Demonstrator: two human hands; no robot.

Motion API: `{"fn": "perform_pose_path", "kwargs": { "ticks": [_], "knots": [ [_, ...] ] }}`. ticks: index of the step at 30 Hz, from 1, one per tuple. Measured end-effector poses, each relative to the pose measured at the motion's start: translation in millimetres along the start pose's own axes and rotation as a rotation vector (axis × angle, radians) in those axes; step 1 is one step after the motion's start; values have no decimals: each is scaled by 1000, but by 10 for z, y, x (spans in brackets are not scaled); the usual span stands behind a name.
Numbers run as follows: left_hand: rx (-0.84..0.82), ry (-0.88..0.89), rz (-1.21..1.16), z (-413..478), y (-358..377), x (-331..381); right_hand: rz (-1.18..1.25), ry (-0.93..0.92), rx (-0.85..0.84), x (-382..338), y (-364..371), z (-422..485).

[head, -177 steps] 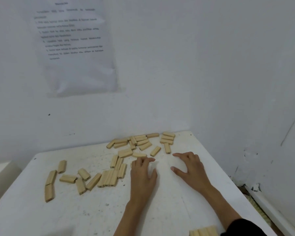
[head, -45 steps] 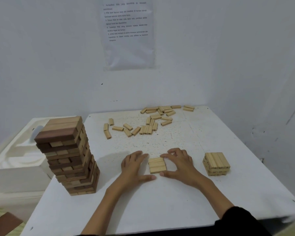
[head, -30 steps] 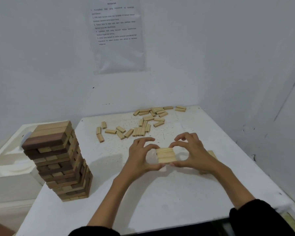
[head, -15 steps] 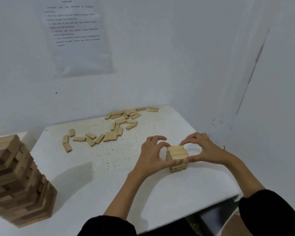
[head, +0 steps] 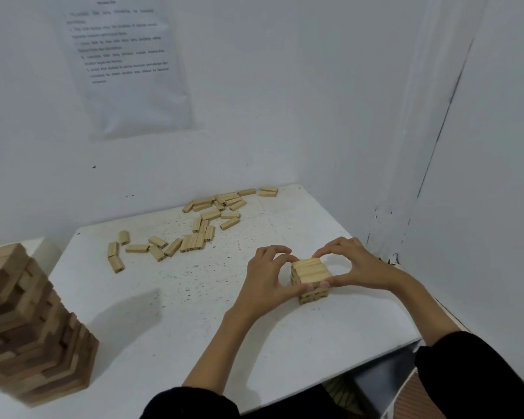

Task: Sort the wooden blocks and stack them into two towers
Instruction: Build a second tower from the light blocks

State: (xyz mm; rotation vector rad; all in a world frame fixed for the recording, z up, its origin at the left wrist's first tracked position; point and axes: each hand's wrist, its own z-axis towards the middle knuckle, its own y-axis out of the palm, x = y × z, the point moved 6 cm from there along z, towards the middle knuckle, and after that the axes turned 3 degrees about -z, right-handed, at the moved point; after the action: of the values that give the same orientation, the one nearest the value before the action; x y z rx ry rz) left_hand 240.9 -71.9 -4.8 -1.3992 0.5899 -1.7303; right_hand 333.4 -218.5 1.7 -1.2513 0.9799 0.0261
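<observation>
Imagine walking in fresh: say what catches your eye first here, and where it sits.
The left hand and right hand pinch the top of a short pale stack near the right edge of the table. A tall tower of mixed dark and light blocks stands at the near left; loose pale blocks lie scattered farther back.

A bare test room: white walls point(head: 285, 86), a printed instruction sheet point(head: 127, 65) taped up, a scuffed white bench point(head: 194, 313).

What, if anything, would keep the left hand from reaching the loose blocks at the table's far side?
Probably nothing: bare table lies between the left hand and the loose blocks. It must first release the small stack it pinches.
</observation>
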Motion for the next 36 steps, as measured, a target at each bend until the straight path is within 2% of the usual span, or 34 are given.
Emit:
{"fn": "perform_pose_path", "kwargs": {
  "ticks": [3, 8, 11, 14, 16, 19, 26, 33, 36],
  "knots": [
    [-7, -56, -96, -54, 8, 34, 95, 32, -2, 35, -17, -50],
    [18, -458, -774, -267, 99, 187, 578, 151, 204, 64, 143, -127],
    [14, -494, -1007, -300, 120, 432, 784, 214, 267, 32, 353, -123],
    [-61, -450, -1056, -274, 229, 522, 924, 271, 277, -12, 491, -108],
    [-54, -469, -1078, -270, 256, 557, 951, 282, 267, -33, 539, -88],
    [-63, -468, -1136, -249, 329, 521, 950, 312, 257, -45, 585, -71],
    [-57, -487, -1085, -239, 437, 438, 987, 325, 296, -94, 620, -75],
    [-74, -451, -1244, -245, 393, 569, 987, 351, 319, -105, 641, -75],
    [-67, -446, -1198, -215, 489, 459, 982, 344, 315, -118, 638, -83]
  ]
}}
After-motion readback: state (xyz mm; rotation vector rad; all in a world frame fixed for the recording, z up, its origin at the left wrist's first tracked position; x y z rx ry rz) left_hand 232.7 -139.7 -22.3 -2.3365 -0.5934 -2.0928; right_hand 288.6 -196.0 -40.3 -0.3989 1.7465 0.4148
